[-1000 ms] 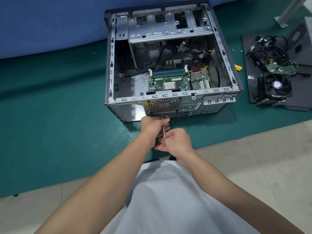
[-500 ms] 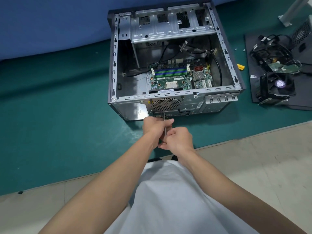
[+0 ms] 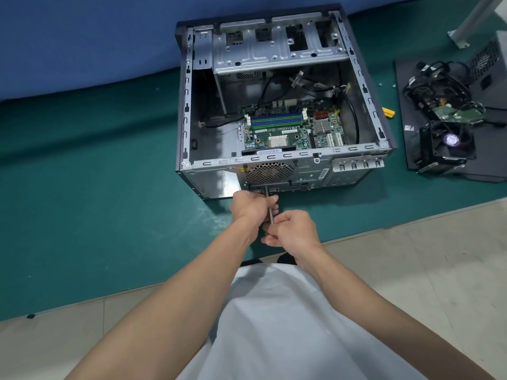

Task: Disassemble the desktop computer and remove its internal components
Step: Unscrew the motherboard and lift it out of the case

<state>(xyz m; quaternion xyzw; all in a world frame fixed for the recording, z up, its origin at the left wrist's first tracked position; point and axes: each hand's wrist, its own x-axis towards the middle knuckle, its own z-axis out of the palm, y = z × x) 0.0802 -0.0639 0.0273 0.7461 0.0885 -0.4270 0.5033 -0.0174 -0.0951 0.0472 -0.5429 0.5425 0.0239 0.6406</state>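
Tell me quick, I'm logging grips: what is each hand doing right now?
Left hand: closed around the screwdriver shaft near the computer case.
Right hand: closed on the screwdriver's lower end.

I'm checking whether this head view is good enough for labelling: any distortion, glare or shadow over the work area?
Head view: wide-angle bending curves the green mat edges and splays the computer case walls; a bright reflection sits on the case's near panel; soft shadow falls under the left hand and right hand; the screwdriver shaft stays sharp.
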